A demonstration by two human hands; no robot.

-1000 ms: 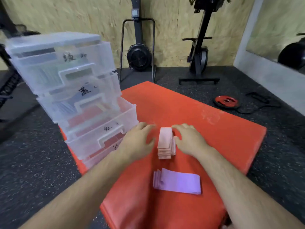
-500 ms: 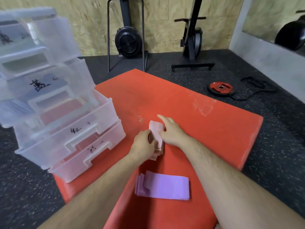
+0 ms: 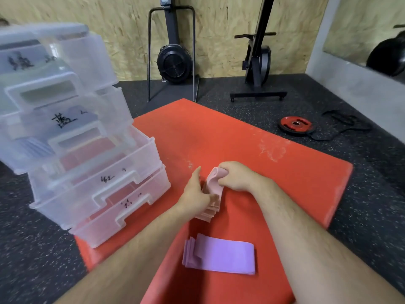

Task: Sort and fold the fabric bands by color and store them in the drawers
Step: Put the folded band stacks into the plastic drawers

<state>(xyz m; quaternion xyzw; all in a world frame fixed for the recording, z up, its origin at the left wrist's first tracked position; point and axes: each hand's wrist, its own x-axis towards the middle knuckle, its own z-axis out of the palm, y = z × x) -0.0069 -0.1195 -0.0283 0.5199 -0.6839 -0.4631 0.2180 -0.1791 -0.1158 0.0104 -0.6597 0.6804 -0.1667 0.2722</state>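
A stack of folded pink fabric bands [image 3: 210, 197] sits on the red mat [image 3: 241, 145]. My right hand [image 3: 237, 177] pinches the top of the stack from the right. Pressed against the stack's left side, my left hand [image 3: 196, 193] has its fingers curled around the lower layers. A pile of purple bands [image 3: 221, 255] lies flat on the mat nearer to me. The clear plastic drawer unit [image 3: 72, 137] stands at the left edge of the mat, its two lower drawers pulled out, with handwritten labels on the fronts.
Beyond the mat on the dark speckled floor stand two black exercise machines [image 3: 175, 60] against a wooden wall. A red weight plate [image 3: 295, 125] and a black cord lie to the right. A grey ledge runs along the right side.
Both hands went from lying beside the pink stack to gripping it; its top is now lifted and bent. The view shifted closer and to the right.
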